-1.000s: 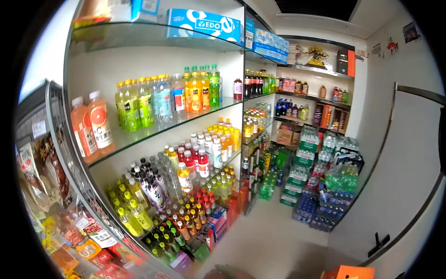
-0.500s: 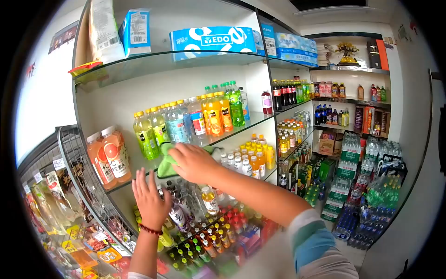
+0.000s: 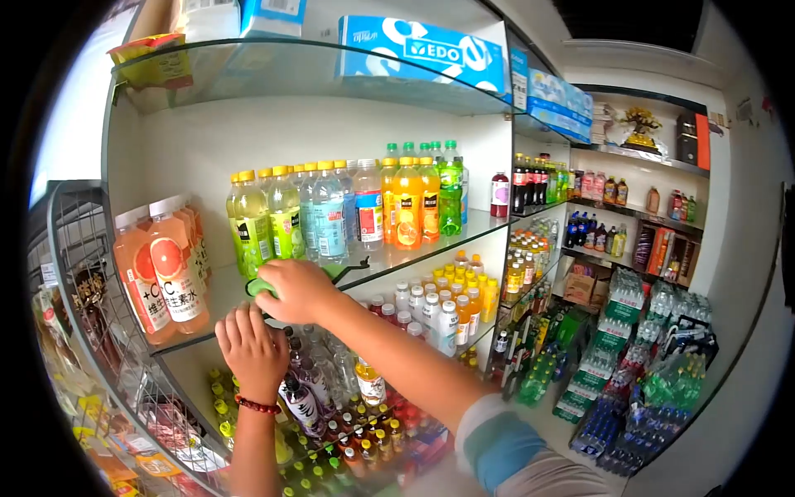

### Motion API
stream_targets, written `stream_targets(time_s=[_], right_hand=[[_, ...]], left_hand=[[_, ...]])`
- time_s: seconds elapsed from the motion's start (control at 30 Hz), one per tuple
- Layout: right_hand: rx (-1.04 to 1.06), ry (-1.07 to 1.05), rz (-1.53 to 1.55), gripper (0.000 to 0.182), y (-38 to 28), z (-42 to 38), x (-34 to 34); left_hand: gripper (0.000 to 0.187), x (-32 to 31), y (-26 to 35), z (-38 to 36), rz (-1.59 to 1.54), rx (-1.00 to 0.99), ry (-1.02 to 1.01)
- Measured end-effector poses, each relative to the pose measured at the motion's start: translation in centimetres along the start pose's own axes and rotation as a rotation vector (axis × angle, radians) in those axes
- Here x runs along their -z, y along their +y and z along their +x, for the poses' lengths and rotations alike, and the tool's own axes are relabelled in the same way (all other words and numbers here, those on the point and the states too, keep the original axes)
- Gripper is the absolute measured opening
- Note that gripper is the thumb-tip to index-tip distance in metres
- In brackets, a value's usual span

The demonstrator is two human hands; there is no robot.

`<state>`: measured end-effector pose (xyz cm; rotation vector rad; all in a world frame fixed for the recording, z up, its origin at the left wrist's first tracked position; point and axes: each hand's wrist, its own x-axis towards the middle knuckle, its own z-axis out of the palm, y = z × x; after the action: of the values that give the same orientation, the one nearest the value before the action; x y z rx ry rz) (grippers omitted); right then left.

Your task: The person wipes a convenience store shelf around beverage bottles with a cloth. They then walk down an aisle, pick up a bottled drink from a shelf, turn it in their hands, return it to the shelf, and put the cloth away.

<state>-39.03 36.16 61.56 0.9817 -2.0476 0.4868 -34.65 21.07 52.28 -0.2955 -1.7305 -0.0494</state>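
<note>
My right hand (image 3: 294,291) is closed on a green cloth (image 3: 258,287) at the front of the middle glass shelf (image 3: 389,267). Part of the cloth shows left of the fingers, and another part stretches out to their right. Just behind the hand stand yellow-capped green drink bottles (image 3: 252,228). My left hand (image 3: 252,348), with a red bead bracelet at the wrist, rests palm forward at the shelf's front edge, fingers slightly bent and a little apart. Pink grapefruit drink bottles (image 3: 174,269) stand to its left.
Orange juice bottles (image 3: 407,203) stand farther right on this shelf. Below are white-capped bottles (image 3: 448,325) and rows of small bottles. A wire rack (image 3: 99,282) of snack packs borders the left side. Packed drinks (image 3: 617,319) are stacked on the floor at right.
My right hand has moved left and down with the cloth, close to my left hand. The left hand's fingers, spread before, are now drawn closer and bent. My view has shifted nearer the shelf.
</note>
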Motion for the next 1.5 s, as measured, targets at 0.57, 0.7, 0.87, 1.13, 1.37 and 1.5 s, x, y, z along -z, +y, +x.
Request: stream_targets(time_s=[0.57, 0.7, 0.87, 1.13, 1.37, 1.5], right_hand=[[-0.176, -0.417, 0.676, 0.061, 4.2, 2.2, 1.3], [-0.209, -0.344, 0.652, 0.063, 4.0, 2.5, 0.9], [-0.198, -0.29, 0.551, 0.059, 3.6, 2.8, 0.7], [-0.255, -0.348, 0.319, 0.053, 2.6, 3.2, 0.1], [-0.264, -0.519, 0.423, 0.066, 4.5, 5.4, -1.6], [-0.253, -0.462, 0.585, 0.069, 6.6, 6.5, -3.9]], left_hand=[[0.051, -2.6, 2.6, -0.6, 0.333, 0.127, 0.048], [0.048, -2.7, 2.7, -0.2, 0.33, 0.173, 0.021], [0.041, -2.6, 3.0, 0.7, 0.377, 0.099, 0.082], [0.039, -1.8, 3.0, 0.8, 0.261, 0.095, 0.041], [0.037, -1.4, 2.1, 0.4, 0.21, 0.08, 0.037], [0.036, -1.8, 1.9, 0.9, 0.182, 0.072, 0.098]])
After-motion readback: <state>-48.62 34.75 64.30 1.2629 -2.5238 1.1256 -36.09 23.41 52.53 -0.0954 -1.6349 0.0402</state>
